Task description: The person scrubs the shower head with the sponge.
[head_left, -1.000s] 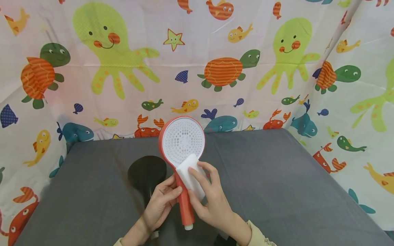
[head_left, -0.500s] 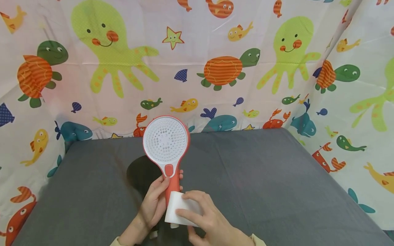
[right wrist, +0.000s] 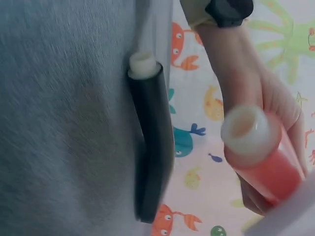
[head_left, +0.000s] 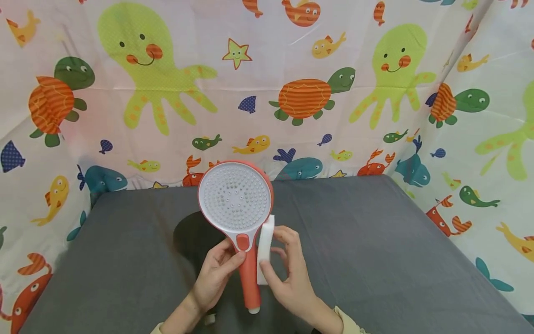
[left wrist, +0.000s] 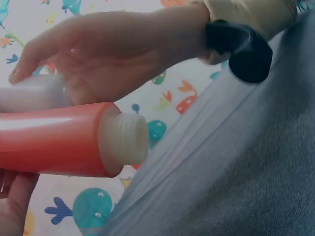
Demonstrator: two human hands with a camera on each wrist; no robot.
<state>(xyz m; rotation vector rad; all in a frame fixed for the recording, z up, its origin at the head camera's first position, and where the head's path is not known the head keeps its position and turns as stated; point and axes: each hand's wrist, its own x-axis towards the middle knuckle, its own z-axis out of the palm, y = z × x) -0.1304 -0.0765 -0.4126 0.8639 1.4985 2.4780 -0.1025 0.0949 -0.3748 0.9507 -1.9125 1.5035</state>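
Observation:
A red handheld shower head [head_left: 235, 197] with a white spray face is held up above the table, face toward the head camera. My left hand [head_left: 214, 271] grips its handle just below the red button, thumb in front. In my right hand [head_left: 294, 273] a white sponge [head_left: 265, 250] is pinched between thumb and fingers, standing on edge along the handle's right side. The left wrist view shows the white threaded end [left wrist: 129, 138] of the handle close up, with the sponge and right hand beyond it.
A black shower head [head_left: 196, 236] lies on the grey cloth-covered table [head_left: 354, 246], partly behind my left hand; its white threaded end [right wrist: 143, 65] shows in the right wrist view. A curtain [head_left: 258, 106] printed with sea animals hangs behind and at both sides.
The sponge went from the neck down to the handle's lower end, then back up to its right side. The shower head swung left and tilted, then came partly back right, with its face turned more forward.

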